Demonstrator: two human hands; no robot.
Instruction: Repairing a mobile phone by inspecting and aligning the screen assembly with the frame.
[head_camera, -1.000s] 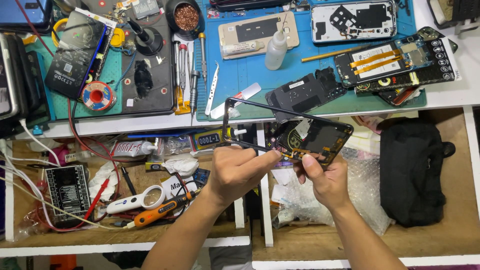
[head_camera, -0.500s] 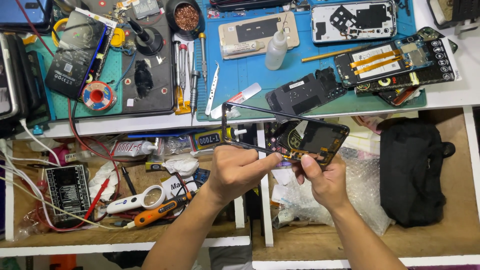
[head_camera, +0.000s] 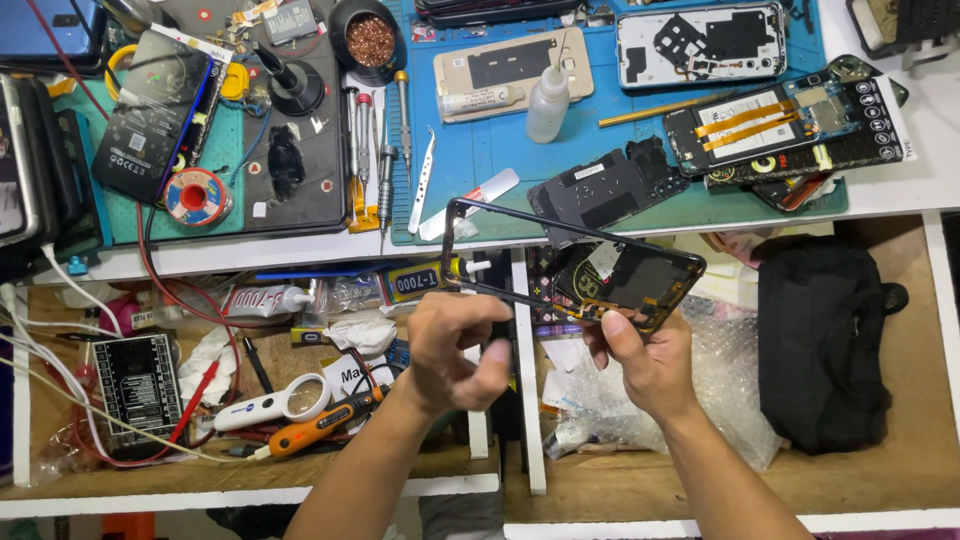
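I hold a black phone frame (head_camera: 640, 278), with a dark back panel at its right end, tilted above the open drawers. My right hand (head_camera: 645, 365) grips the panel end from below, thumb on the near edge. My left hand (head_camera: 455, 345) is curled just under the frame's near left rail, thumb pressed against the forefinger; I see nothing between its fingers. The frame's empty left half stands out over the bench edge.
On a blue mat (head_camera: 480, 150) lie opened phones (head_camera: 790, 125), a small white bottle (head_camera: 548, 100), tweezers (head_camera: 422, 180) and screwdrivers. A solder spool (head_camera: 195, 197) sits at left. The drawers hold a black pouch (head_camera: 825, 340), bubble wrap (head_camera: 720, 385), a glue tube (head_camera: 265, 300) and a magnifier (head_camera: 275, 405).
My left thumb has drawn back from the frame's near edge and the fingers have curled in. The frame and my right hand stay almost where they were.
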